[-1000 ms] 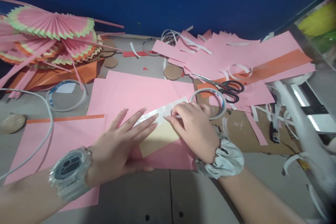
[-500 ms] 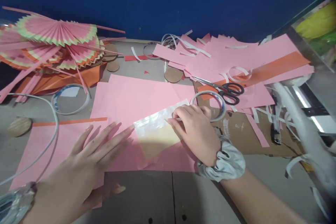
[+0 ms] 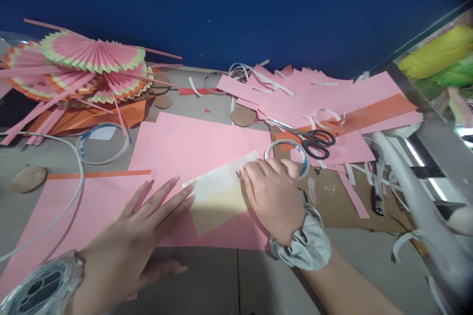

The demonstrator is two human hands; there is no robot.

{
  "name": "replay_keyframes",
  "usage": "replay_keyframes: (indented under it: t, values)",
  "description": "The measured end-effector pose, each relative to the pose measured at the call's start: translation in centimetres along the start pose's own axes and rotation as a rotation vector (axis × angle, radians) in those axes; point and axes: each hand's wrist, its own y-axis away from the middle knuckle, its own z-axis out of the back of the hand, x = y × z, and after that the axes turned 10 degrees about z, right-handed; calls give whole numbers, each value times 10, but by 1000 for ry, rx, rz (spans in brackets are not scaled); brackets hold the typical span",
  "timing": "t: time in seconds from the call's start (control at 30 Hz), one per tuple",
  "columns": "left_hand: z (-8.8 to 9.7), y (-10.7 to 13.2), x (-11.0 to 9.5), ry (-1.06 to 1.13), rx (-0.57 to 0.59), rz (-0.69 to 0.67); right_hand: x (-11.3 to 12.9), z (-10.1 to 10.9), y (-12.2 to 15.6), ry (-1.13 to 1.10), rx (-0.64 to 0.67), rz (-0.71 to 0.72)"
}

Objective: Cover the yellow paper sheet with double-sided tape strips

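Observation:
A pale yellow paper piece with a whitish band along its upper edge lies tilted on pink paper sheets. My left hand is spread flat, its fingertips touching the piece's left edge. At the right end, my right hand is closed, fingers curled and thumb tip pressed on the band. Whatever sits inside those fingers is hidden. Just beyond its knuckles lies a tape roll, with black-handled scissors close by.
Folded paper fans pile up at the back left, near another tape roll. A white cable curves over the left side. Pink sheets are heaped at the back right; a cutter knife lies on cardboard.
The view has shifted slightly. The whitish band, wrinkled and shiny before, now looks smoother. My right hand has stayed at its right end, its fingers curled tighter; my left hand remains flat.

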Motion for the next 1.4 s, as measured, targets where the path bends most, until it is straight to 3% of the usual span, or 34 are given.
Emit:
replay_keyframes:
  t: [0.37, 0.63, 0.87, 0.97, 1.07, 1.27, 1.4]
  values:
    - [-6, 7, -3, 16, -33, 49, -5, -1, 1, -233, -113, -117]
    - [-10, 8, -4, 51, -42, 73, -16, 7, 4, -691, -178, -338]
    - [-7, 10, -2, 22, -16, 68, -28, 11, 6, -787, -218, -408]
    - [-4, 11, 2, -32, -4, 23, -28, 15, 7, -687, -252, -314]
    - [-3, 18, 9, 7, -2, 68, -30, 17, 9, -488, -256, -195]
    - [3, 37, 35, 34, 46, 56, -35, 19, 12, -279, -43, -94]
    - [20, 25, 31, 108, -2, 55, -33, 18, 12, -251, 1, 31]
